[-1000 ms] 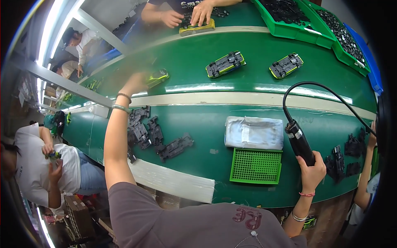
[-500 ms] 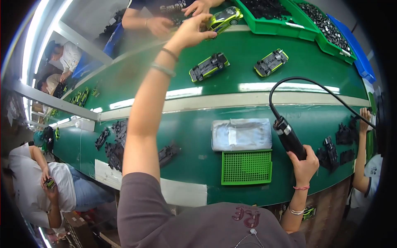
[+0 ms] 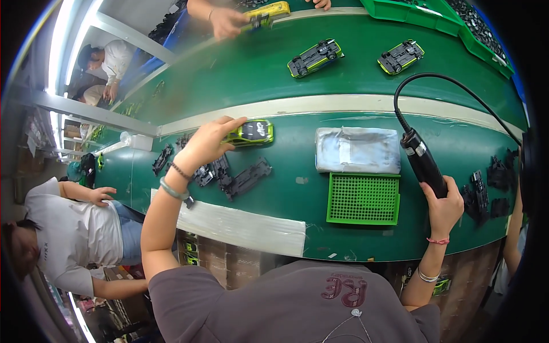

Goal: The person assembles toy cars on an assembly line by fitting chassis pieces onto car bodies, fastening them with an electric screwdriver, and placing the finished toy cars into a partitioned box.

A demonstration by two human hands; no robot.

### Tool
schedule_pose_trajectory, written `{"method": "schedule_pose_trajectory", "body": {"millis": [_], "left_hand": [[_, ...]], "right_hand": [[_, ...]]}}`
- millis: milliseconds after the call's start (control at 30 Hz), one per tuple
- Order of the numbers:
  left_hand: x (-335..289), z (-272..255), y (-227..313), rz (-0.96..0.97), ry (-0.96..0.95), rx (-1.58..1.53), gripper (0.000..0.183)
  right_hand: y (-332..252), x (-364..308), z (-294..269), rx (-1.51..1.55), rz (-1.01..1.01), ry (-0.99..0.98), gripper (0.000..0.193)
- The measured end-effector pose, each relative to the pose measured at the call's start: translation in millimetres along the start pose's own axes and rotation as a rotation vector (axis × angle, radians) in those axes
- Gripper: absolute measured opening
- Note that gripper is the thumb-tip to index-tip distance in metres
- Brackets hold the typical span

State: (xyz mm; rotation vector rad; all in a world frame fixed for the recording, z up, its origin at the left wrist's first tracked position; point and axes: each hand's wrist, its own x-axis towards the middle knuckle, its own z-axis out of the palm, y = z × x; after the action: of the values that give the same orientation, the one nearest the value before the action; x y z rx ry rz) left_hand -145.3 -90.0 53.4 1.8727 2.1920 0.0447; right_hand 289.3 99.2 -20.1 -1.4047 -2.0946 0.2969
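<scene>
My left hand (image 3: 207,140) is closed round the rear of a yellow-green toy car (image 3: 255,132) with a dark roof, low over the near green bench. Close to that hand lie several black chassis parts (image 3: 247,178). My right hand (image 3: 446,204) grips a black electric screwdriver (image 3: 424,166), tilted, its cable end up and away from me. What its lower end touches is hidden by the hand. Between my hands sit a pale wrapped block (image 3: 357,151) and a green perforated tray (image 3: 363,200), whose small holes show no clear contents.
Across the pale divider strip (image 3: 297,107), two toy cars (image 3: 315,58) lie wheels up. A co-worker's hand (image 3: 227,23) is beside another car. Green bins (image 3: 434,20) stand far right. The screwdriver's cable (image 3: 457,79) arches rightward. More black parts (image 3: 479,191) lie right.
My left hand has come back from the far bench with the toy car, down to the near bench. My right hand still holds the screwdriver. The whole view has shifted.
</scene>
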Motion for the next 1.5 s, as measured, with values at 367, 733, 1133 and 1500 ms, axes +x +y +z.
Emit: {"method": "schedule_pose_trajectory", "body": {"millis": [367,733,1133,1500], "left_hand": [[90.6,-58.7,80.2,0.399,0.540,-0.089,0.043],[53.4,31.0,54.8,0.276,0.173,-0.164,0.057],[38.4,23.6,41.7,0.168,0.171,-0.153,0.054],[33.7,25.2,20.9,0.213,0.195,-0.067,0.051]], "right_hand": [[-5.7,-1.1,0.4,-0.054,-0.027,0.074,0.043],[-25.1,25.6,4.2,0.075,0.078,-0.234,0.044],[-52.3,55.4,38.4,0.287,-0.041,-0.329,0.033],[-57.8,47.9,35.5,0.209,-0.042,-0.284,0.033]]}}
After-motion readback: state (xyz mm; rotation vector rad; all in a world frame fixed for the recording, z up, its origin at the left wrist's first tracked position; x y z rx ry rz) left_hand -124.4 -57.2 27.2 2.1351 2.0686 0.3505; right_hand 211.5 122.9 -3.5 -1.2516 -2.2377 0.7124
